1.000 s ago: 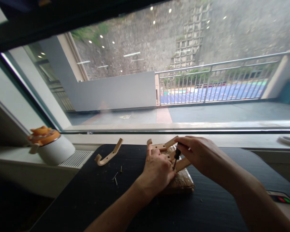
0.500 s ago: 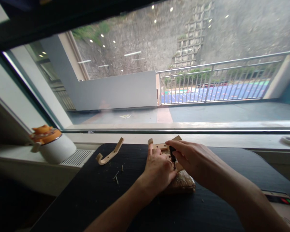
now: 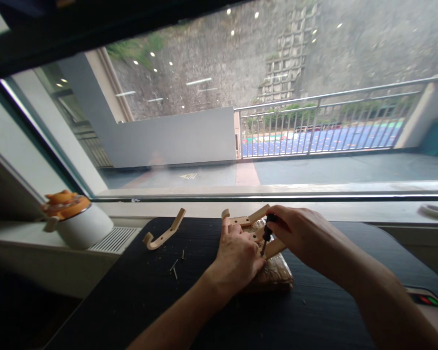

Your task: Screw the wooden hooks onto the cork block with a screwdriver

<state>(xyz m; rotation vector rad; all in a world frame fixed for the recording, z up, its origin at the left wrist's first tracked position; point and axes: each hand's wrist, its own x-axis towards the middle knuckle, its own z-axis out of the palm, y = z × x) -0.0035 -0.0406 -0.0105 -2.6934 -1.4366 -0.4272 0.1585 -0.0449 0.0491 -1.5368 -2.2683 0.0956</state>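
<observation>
My left hand (image 3: pixel 238 257) lies on a wooden assembly of light slats (image 3: pixel 245 221), pressing it down on a brown board (image 3: pixel 275 273) on the black table (image 3: pixel 138 296). Its fingers are curled over the wood. My right hand (image 3: pixel 302 236) pinches a small black-handled screwdriver (image 3: pixel 267 234), held upright with its tip on a slat right beside my left hand. A separate curved wooden hook piece (image 3: pixel 164 235) lies to the left. A few small screws (image 3: pixel 175 268) are scattered between that hook and my left hand.
A white pot with an orange lid (image 3: pixel 75 218) stands on the sill at left, next to a vent grille (image 3: pixel 114 239). A device with red and green lights (image 3: pixel 428 304) sits at the table's right edge. The window is directly behind the table.
My right hand swung left over the wood and then back right with the screwdriver, a twisting motion. My left hand stayed pressed on the assembly.
</observation>
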